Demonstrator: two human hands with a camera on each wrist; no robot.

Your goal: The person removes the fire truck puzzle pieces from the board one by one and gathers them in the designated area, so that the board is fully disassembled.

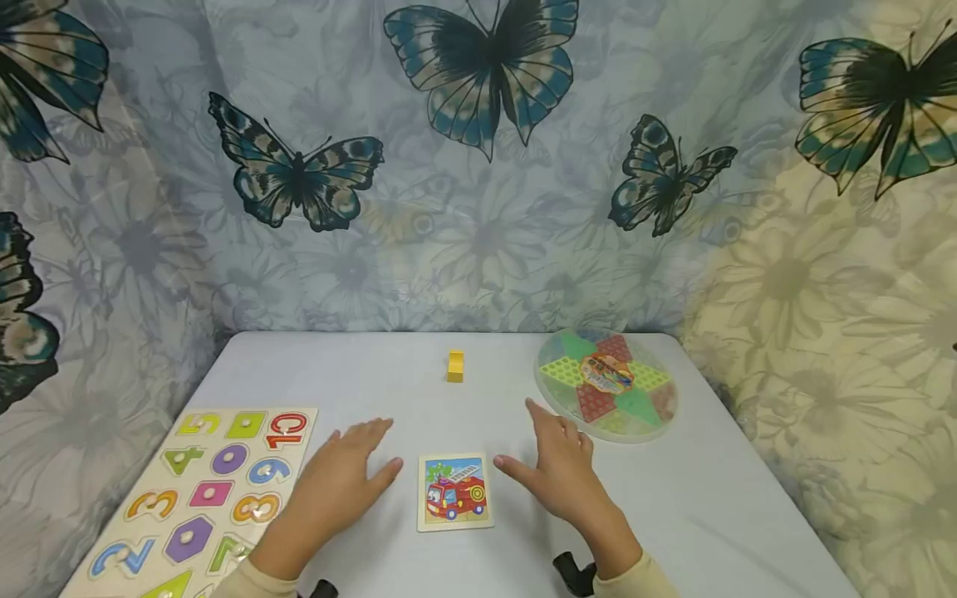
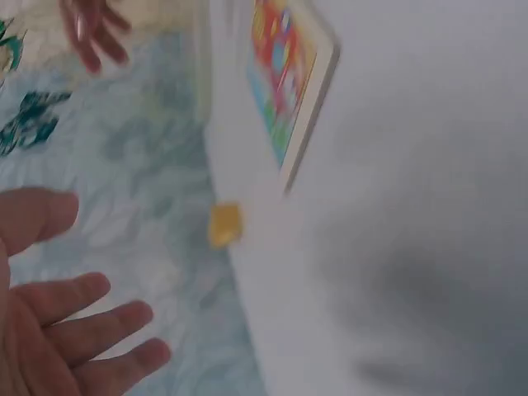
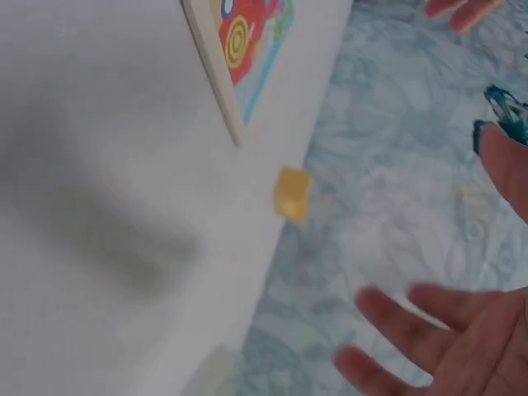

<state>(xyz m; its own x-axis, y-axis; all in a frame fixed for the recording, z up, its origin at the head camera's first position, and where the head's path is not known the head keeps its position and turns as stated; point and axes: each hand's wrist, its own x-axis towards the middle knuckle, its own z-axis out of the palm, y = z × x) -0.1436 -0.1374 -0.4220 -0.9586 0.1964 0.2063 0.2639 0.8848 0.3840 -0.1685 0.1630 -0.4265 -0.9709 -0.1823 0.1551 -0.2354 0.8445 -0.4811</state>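
A small square picture puzzle [image 1: 455,492] of a red fire truck in a pale frame lies flat on the table between my hands. To its left my left hand [image 1: 340,482] hovers with fingers spread, holding nothing. My right hand [image 1: 561,473] is raised on the other side, thumb and fingers apart, with nothing in it. In the left wrist view the puzzle [image 2: 285,74] shows beyond my extended fingers [image 2: 99,330]. The right wrist view has part of the puzzle [image 3: 243,41] at the top and my loose fingers [image 3: 412,330] at lower right.
A yellow block [image 1: 455,366] stands toward the back of the white table [image 1: 389,365]. At back right lies a round Chinese checkers board [image 1: 635,407]. A number and shape puzzle board [image 1: 247,457] covers the left side, partly behind my left forearm. Butterfly-patterned cloth [image 1: 486,249] hangs behind.
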